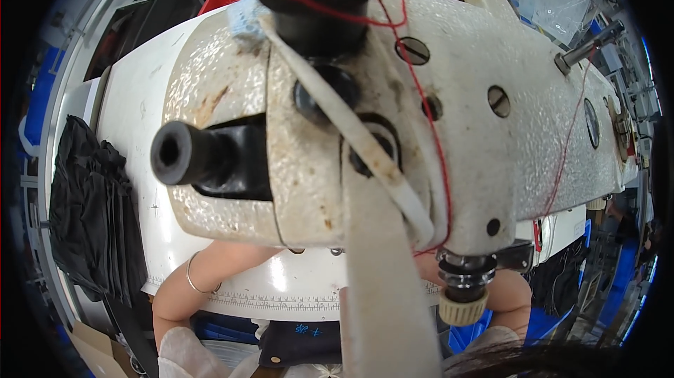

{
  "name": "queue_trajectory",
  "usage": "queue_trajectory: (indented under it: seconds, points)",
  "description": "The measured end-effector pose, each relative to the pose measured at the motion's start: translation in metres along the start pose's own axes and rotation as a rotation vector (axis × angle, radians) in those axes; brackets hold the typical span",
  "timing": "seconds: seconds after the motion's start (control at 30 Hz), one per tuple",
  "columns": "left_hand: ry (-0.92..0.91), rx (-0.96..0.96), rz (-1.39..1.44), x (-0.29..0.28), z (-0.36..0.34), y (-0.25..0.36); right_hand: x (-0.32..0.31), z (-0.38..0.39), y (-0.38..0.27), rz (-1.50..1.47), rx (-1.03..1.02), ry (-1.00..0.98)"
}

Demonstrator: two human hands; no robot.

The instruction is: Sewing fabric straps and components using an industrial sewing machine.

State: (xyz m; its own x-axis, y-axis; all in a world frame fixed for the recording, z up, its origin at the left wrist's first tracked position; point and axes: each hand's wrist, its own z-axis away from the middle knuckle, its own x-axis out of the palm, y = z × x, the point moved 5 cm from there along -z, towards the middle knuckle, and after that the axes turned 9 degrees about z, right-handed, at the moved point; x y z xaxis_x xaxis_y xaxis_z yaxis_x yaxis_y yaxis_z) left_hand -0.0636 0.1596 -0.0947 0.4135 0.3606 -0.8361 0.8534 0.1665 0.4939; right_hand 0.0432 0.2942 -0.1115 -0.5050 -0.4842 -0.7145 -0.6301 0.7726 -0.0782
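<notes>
A cream sewing machine head [309,188] fills the middle of the head view and stands between me and my hands. My left forearm [179,301], with a thin metal bangle [189,274] at the wrist, reaches in beneath it from the lower left. From the lower right my right forearm [509,302] bends in behind the tension knob [463,308]. The fingers of both hands are hidden, so what they hold or touch does not show. Red thread [437,139] runs down the machine's front to the tension discs [466,272].
Gathered black fabric [95,213] hangs over the left edge of the white worktable [133,90]. A ruler strip [281,303] borders the near edge. Dark cloth [562,276] lies at right, beside blue bins [470,334]. An open cardboard box [102,351] stands lower left.
</notes>
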Motion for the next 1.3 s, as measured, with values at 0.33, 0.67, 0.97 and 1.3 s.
queue_trajectory:
  seconds: [0.33,0.67,0.97,1.3]
  points:
    - [0.121,0.216,-0.119,0.025,0.021,-0.018,0.008,0.0,0.001,0.132,-0.066,0.073]
    - [-0.01,0.096,0.019,0.03,0.021,-0.007,0.024,0.013,-0.003,0.144,-0.111,-0.031]
    - [-0.109,0.015,0.096,0.014,0.009,0.0,-0.004,-0.014,0.001,-0.199,0.257,-0.021]
    - [-0.026,0.09,0.018,0.008,0.004,0.004,-0.011,-0.02,0.006,-0.032,0.391,-0.24]
